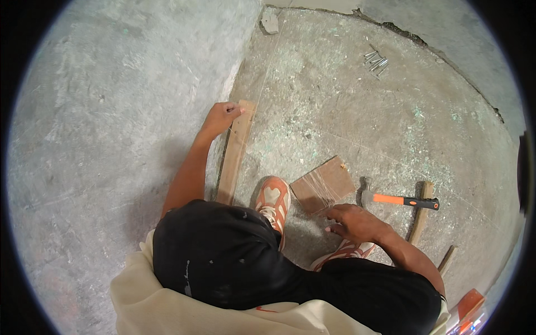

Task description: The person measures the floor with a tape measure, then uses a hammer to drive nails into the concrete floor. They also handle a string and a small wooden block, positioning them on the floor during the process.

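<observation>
My left hand [220,118] is closed in a pinch over the far end of a narrow wooden strip [237,151], which lies along the foot of the left wall. A thin pale string shows at its fingertips and over the strip. Between my shoes and the hammer lies a flat brown board [329,181] with string [319,188] wound round it. Just off the board's near corner, my right hand [360,223] has its fingers loosely bent, thumb and forefinger apart, and nothing visible in them. A hammer [399,200] with an orange and black handle rests right of that hand.
Under the hammer's handle lies a second wooden strip [421,215]; a shorter piece [448,259] is nearer me. Several nails [376,61] are scattered at the far right. A chunk of rubble [269,23] sits by the far corner. Thin lines cross the concrete floor.
</observation>
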Demonstrator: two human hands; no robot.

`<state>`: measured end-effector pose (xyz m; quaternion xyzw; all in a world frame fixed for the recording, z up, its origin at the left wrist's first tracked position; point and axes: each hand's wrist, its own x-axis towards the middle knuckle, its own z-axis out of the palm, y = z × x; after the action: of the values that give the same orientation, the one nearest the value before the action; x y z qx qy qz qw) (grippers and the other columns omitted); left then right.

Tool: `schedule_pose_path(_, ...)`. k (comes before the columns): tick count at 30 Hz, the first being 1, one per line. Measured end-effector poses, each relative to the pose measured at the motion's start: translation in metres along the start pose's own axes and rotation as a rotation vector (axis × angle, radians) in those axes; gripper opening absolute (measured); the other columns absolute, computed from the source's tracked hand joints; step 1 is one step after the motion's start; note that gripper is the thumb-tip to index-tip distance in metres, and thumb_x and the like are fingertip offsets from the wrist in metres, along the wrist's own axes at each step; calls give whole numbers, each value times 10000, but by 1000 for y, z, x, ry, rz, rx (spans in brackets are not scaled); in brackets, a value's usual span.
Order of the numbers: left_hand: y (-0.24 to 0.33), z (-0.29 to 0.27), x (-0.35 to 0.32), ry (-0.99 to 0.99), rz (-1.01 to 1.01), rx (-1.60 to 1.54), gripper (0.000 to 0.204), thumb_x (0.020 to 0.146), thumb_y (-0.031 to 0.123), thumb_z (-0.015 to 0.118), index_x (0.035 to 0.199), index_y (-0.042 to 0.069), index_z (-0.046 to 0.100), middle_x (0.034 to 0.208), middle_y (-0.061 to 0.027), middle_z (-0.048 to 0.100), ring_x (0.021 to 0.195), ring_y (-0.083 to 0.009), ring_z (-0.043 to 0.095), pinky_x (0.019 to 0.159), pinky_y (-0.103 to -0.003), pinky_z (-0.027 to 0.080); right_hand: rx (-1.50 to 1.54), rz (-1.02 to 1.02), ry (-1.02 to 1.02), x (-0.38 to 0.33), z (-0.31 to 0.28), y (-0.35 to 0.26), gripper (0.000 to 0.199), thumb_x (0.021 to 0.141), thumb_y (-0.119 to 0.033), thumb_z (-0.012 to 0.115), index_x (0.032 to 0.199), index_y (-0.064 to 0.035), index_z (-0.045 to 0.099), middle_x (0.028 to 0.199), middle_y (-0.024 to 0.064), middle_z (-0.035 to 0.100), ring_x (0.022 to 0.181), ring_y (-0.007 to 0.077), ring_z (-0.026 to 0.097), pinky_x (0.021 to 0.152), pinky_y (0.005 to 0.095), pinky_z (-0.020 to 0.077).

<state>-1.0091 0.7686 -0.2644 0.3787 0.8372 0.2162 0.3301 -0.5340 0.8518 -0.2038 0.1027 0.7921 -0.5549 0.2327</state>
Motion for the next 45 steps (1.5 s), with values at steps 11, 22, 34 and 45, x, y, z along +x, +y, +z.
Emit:
schedule_pose_path(11,5,-3,2,-44,15,122,430,976,352,669,1148,-35,743,1044,-218,762,959,-265,727,877,-373,534,68,-139,137,3,-50,-2,304,991,-192,652,1265,-60,657,1145,179,702,1062,345,686,922,457,539)
schedule_pose_path(22,-13,7,2,49,57,77,344,961,319,688,1085,5,758,990,-198,733,914,-304,702,846,-385,524,-683,247,882,71,-300,165,195,962,-118,601,1125,-46,678,1098,200,685,1065,417,648,913,488,518)
schedule_pose_path(34,-8,-12,0,-51,30,-22,273,987,249,679,1071,-10,704,920,-91,693,875,-157,611,805,-343,491,-864,349,805,111,-316,167,263,890,-44,653,1150,-37,690,1155,149,694,1161,384,592,1001,447,481)
schedule_pose_path(45,-10,-9,-23,66,45,-97,271,994,270,683,1043,4,700,864,-40,673,792,-115,561,749,-317,477,368,-51,1113,121,-239,116,275,970,-96,591,1217,24,606,980,93,663,895,181,683,833,331,555)
